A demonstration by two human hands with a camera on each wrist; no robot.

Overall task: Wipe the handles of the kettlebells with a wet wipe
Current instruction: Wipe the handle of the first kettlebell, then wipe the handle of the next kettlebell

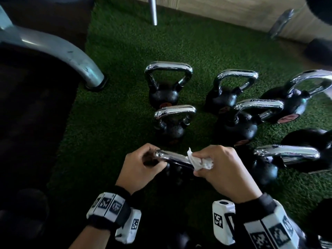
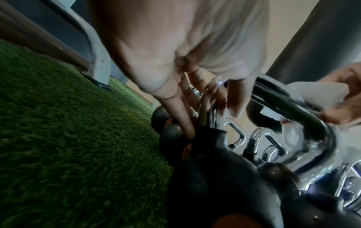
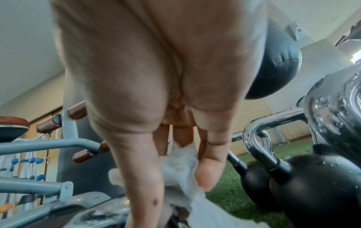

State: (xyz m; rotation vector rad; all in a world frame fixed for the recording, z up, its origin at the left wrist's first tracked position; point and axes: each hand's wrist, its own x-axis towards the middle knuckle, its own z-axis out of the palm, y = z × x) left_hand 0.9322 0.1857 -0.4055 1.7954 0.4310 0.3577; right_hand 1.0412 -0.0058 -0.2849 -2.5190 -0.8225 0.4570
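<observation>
Several black kettlebells with chrome handles stand on green turf. The nearest kettlebell (image 1: 177, 172) sits just in front of me, its chrome handle (image 1: 172, 159) running between my hands. My left hand (image 1: 143, 163) grips the handle's left end, fingers curled round the bend (image 2: 207, 108). My right hand (image 1: 213, 164) holds a crumpled white wet wipe (image 1: 198, 161) wrapped round the handle's right end. In the right wrist view the thumb and fingers pinch the wipe (image 3: 181, 166) against the metal. From the left wrist the wipe (image 2: 322, 92) shows on the dark bar (image 2: 293, 108).
Other kettlebells (image 1: 168, 87) (image 1: 231, 92) (image 1: 239, 123) stand behind and to the right, one more (image 1: 280, 159) close by my right hand. A grey machine leg (image 1: 71, 54) rests at the turf's left edge. A steel bar end (image 1: 152, 11) hangs at the back.
</observation>
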